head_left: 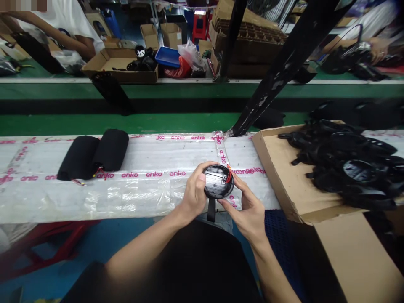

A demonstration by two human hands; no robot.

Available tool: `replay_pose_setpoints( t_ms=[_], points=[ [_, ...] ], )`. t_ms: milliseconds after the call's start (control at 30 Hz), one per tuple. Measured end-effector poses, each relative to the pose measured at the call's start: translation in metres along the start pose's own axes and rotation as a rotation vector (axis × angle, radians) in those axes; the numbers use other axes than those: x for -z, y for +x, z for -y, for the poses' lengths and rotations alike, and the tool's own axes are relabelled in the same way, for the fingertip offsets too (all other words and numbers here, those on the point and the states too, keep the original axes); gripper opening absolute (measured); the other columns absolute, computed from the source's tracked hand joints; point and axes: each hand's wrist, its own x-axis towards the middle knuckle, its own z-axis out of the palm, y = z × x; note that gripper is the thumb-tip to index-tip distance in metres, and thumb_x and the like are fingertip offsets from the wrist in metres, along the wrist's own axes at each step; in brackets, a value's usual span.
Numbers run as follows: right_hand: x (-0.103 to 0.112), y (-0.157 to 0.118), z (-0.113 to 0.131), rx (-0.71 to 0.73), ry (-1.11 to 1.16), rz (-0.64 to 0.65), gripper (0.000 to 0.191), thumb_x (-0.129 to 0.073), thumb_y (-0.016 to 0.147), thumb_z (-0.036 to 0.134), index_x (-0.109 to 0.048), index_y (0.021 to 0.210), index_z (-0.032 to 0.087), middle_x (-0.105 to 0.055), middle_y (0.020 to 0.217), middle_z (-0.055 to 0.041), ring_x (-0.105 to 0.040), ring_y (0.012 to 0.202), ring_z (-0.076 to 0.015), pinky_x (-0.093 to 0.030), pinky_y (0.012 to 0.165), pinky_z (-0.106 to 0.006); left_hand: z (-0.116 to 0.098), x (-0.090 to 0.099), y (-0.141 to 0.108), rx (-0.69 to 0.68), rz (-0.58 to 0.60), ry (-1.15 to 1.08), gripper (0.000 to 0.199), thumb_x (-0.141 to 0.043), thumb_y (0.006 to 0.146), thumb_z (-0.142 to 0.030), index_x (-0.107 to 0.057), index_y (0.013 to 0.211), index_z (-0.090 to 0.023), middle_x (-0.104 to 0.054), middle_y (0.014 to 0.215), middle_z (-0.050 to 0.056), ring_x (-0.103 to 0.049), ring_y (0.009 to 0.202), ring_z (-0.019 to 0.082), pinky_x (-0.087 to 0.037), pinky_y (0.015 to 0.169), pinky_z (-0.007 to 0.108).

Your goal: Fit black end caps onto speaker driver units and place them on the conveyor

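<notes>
Between my two hands is a round, glossy black plastic part [217,183], with red wires at its upper right and a black strap [211,209] hanging from its lower edge. My left hand [195,191] is closed around its left side, thumb on top. The fingertips of my right hand [248,206] pinch its right side, near the wires. Further left, two black fabric-covered cylinders [94,153] lie side by side on the table, short coloured wires showing at their near ends.
A cardboard tray [284,185] piled with black round strapped parts [350,160] stands at right. A slanted black post [271,80] rises behind the wrapped tabletop [151,193]. Across a green bench [176,94], another person's arm [59,35] is near an open box [104,61].
</notes>
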Motion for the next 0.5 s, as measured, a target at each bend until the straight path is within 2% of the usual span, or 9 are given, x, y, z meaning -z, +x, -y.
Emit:
replay_pose_setpoints(
  t_ms=[100, 233, 333, 433, 500],
  points=[
    [-0.003, 0.003, -0.002, -0.068, 0.073, -0.033, 0.064, -0.094, 0.081, 0.024, -0.072, 0.141, 0.031, -0.070, 0.152, -0.0101, -0.062, 0.148, -0.0324, -0.044, 0.130, -0.063, -0.003, 0.005, 0.000, 0.014, 0.026, 0.020, 0.051, -0.034, 0.112, -0.054, -0.065, 0.134, -0.019, -0.074, 0.132, 0.012, -0.069, 0.125, 0.028, -0.054, 0.110, 0.042],
    [0.000, 0.011, -0.007, -0.155, 0.158, -0.004, 0.060, -0.099, 0.074, 0.027, -0.078, 0.131, 0.029, -0.076, 0.144, -0.0112, -0.066, 0.143, -0.0352, -0.044, 0.129, -0.064, -0.003, 0.017, 0.002, 0.020, 0.124, 0.022, 0.050, -0.034, 0.113, -0.053, -0.063, 0.139, -0.020, -0.071, 0.138, 0.012, -0.066, 0.132, 0.028, -0.051, 0.114, 0.042],
    [0.002, 0.014, -0.012, -0.176, 0.167, 0.008, 0.057, -0.100, 0.073, 0.032, -0.082, 0.127, 0.028, -0.078, 0.139, -0.0120, -0.069, 0.139, -0.0369, -0.045, 0.128, -0.065, -0.001, 0.017, 0.001, 0.026, 0.118, 0.032, 0.052, -0.034, 0.113, -0.055, -0.063, 0.139, -0.020, -0.071, 0.137, 0.012, -0.065, 0.131, 0.028, -0.050, 0.115, 0.042],
    [0.000, 0.012, -0.013, -0.193, 0.155, -0.015, 0.059, -0.099, 0.074, 0.034, -0.081, 0.130, 0.027, -0.077, 0.142, -0.0128, -0.068, 0.140, -0.0374, -0.047, 0.126, -0.064, -0.001, 0.016, -0.002, 0.074, 0.113, 0.016, 0.054, -0.032, 0.114, -0.056, -0.062, 0.141, -0.021, -0.070, 0.139, 0.012, -0.065, 0.132, 0.029, -0.048, 0.118, 0.044],
    [0.000, 0.009, -0.011, -0.194, 0.144, -0.004, 0.061, -0.094, 0.081, 0.034, -0.076, 0.138, 0.029, -0.071, 0.151, -0.0127, -0.064, 0.145, -0.0365, -0.045, 0.127, -0.063, -0.005, 0.022, 0.000, 0.102, 0.182, -0.008, 0.058, -0.032, 0.113, -0.060, -0.059, 0.149, -0.023, -0.066, 0.149, 0.012, -0.061, 0.141, 0.030, -0.044, 0.124, 0.046]
  ],
)
